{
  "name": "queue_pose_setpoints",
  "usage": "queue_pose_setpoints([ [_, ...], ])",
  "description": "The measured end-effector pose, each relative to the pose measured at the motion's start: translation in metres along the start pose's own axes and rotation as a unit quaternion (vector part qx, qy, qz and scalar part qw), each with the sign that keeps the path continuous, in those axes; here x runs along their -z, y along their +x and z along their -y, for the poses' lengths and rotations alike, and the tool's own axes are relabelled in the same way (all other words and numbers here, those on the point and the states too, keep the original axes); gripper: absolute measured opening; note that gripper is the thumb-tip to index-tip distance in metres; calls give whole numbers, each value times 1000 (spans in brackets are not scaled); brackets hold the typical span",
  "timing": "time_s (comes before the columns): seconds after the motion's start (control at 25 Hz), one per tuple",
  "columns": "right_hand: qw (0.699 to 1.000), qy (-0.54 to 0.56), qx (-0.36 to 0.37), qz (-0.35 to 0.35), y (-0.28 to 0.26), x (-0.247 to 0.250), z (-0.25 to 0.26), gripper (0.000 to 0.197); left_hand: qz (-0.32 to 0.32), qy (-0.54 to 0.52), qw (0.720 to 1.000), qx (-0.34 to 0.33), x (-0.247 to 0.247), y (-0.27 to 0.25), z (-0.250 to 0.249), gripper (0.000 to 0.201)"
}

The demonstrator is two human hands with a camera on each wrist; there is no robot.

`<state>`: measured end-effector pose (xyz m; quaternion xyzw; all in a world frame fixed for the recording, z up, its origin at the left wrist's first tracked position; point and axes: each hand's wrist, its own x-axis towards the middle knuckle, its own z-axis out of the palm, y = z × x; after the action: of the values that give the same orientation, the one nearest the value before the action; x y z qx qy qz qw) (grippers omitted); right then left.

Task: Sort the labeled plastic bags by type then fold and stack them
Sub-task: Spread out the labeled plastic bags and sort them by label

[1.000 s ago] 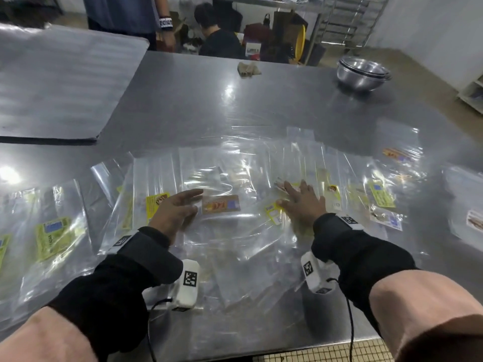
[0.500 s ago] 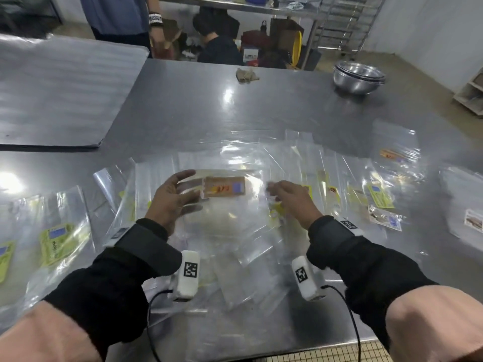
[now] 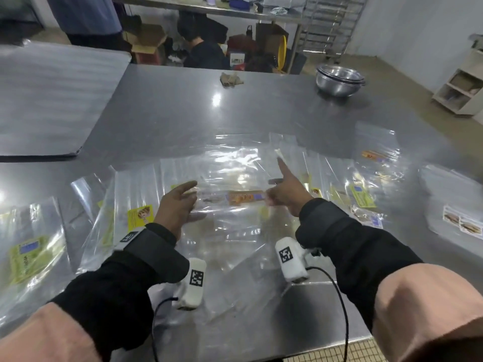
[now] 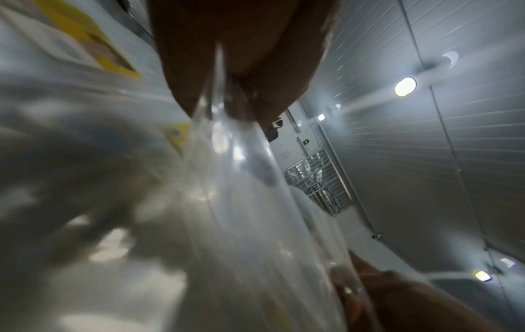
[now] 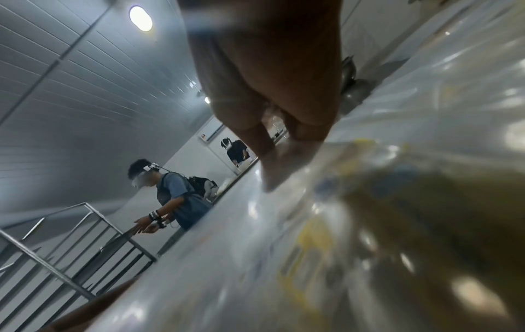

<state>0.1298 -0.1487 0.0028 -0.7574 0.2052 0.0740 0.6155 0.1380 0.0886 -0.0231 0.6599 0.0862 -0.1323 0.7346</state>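
Observation:
Many clear plastic bags with coloured labels lie overlapping on the steel table [image 3: 261, 105]. Between my hands hangs a clear bag with an orange label [image 3: 245, 198], lifted just above the pile. My left hand [image 3: 194, 202] pinches its left edge between thumb and fingers; the left wrist view shows the film [image 4: 255, 202] running out from under that hand [image 4: 241, 67]. My right hand [image 3: 273, 194] grips the right edge beside the label, with its index finger sticking up. In the right wrist view, that hand [image 5: 270, 89] holds blurred film [image 5: 284, 166].
Yellow-labelled bags [image 3: 139, 216] and green-labelled ones [image 3: 31, 257] lie left; green-labelled [image 3: 362, 195], orange-labelled [image 3: 373, 155] and white-labelled bags [image 3: 462, 223] lie right. Stacked steel bowls [image 3: 339, 81] and a crumpled cloth [image 3: 231, 79] sit at the back, a grey board [image 3: 52, 100] far left. People stand beyond the table.
Both hands went from pressing flat on the pile to taking hold of the orange-labelled bag and raising it. The right index finger now points up.

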Motion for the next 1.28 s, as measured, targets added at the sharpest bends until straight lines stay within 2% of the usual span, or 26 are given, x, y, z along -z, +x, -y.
queue_pose_setpoints([
  [0.16, 993, -115, 18, 38, 21, 59, 17, 60, -52, -30, 997, -41, -46, 6, -17, 37],
  [0.28, 977, -204, 58, 28, 47, 122, 17, 58, -95, -27, 994, -52, -89, 14, -16, 38],
  [0.36, 971, -224, 83, 16, 67, 168, 8, 59, -112, 6, 993, -44, -119, 21, -12, 44],
  [0.44, 969, -221, 110, -23, 88, 211, -6, 61, -130, 23, 990, -42, -142, 27, -5, 46],
  [0.56, 959, -206, 139, -135, 116, 278, -28, 64, -180, 40, 982, -39, -173, 35, 8, 44],
  [0.68, 950, -194, 105, -220, 137, 330, -50, 60, -217, 91, 971, -34, -176, 40, 21, 32],
  [0.76, 946, -211, 66, -237, 149, 351, -63, 55, -232, 137, 963, -24, -165, 42, 29, 39],
  [0.84, 945, -234, 39, -225, 163, 362, -77, 51, -244, 157, 957, -23, -158, 40, 34, 42],
  [1.0, 953, -212, -9, -217, 173, 360, -84, 66, -261, 150, 953, -40, -146, 30, 31, 45],
  [1.08, 923, -290, -22, -253, 166, 344, -73, 65, -248, 146, 956, -52, -137, 27, 29, 46],
  [1.12, 915, -308, -11, -261, 159, 327, -62, 60, -244, 129, 959, -60, -130, 25, 28, 46],
  [1.16, 922, -296, 18, -249, 149, 305, -50, 54, -245, 105, 962, -67, -123, 21, 27, 49],
  [1.2, 935, -273, 61, -217, 140, 277, -39, 48, -248, 84, 963, -63, -116, 16, 26, 52],
  [1.28, 950, -253, 150, -104, 112, 211, -22, 39, -237, 58, 967, -67, -98, 3, 22, 57],
])
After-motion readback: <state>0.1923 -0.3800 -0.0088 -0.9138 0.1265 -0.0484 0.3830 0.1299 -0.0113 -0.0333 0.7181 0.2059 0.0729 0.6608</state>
